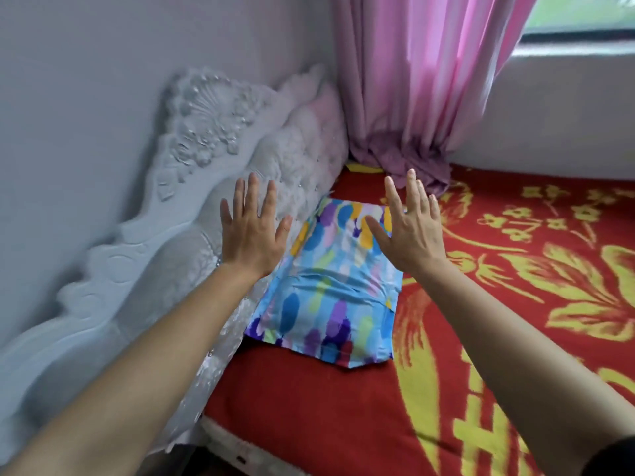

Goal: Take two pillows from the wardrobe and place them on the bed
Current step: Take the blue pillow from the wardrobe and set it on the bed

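One pillow (330,290) in a blue case with purple, yellow and green brush marks lies flat on the bed (481,304), up against the headboard. The bed has a red cover with a yellow floral pattern. My left hand (252,228) is spread open, held above the pillow's left edge in front of the headboard. Over the pillow's far right corner hovers my right hand (409,231), also open with fingers apart. Neither hand holds anything. No second pillow and no wardrobe are in view.
A white carved, tufted headboard (206,173) runs along the left against the wall. A pink curtain (422,84) hangs in the far corner with its hem bunched on the bed. A window (580,18) and its sill are at the upper right.
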Tool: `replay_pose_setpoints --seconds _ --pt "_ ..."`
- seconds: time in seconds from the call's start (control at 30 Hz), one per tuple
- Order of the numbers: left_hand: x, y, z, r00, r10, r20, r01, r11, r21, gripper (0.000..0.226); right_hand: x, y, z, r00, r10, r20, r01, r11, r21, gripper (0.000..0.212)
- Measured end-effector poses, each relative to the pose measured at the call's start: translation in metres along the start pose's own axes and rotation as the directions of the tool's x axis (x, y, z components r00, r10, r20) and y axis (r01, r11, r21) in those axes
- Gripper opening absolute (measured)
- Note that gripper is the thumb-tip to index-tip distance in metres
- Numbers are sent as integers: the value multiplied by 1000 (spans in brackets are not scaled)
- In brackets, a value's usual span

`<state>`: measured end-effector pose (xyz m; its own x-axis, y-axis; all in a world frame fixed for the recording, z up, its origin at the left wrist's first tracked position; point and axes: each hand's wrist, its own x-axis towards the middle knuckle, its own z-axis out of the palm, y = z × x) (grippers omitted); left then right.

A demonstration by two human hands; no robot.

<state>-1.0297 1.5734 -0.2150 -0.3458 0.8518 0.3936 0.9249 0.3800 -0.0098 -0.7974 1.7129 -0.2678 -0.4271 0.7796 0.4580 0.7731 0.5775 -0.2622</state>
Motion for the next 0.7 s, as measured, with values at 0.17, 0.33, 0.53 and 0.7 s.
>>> replay_pose_setpoints --seconds 0.17,0.33,0.53,0.7 --pt "-22 28 -97 991 -68 -117 72 997 27 64 -8 -8 -89 993 -74 -90 76 997 21 76" --pt "-55 63 -160 980 -43 -196 54 997 54 64 -27 1 -170 976 -107 -188 109 994 2 76" --pt "-130 105 -201 969 -64 -237 73 997 26 65 -83 25 -246 969 -132 -209 128 991 -32 76" --pt "-245 135 -211 957 -116 -266 106 993 -53 65 -166 43 -281 963 -211 -167 201 977 -73 78"
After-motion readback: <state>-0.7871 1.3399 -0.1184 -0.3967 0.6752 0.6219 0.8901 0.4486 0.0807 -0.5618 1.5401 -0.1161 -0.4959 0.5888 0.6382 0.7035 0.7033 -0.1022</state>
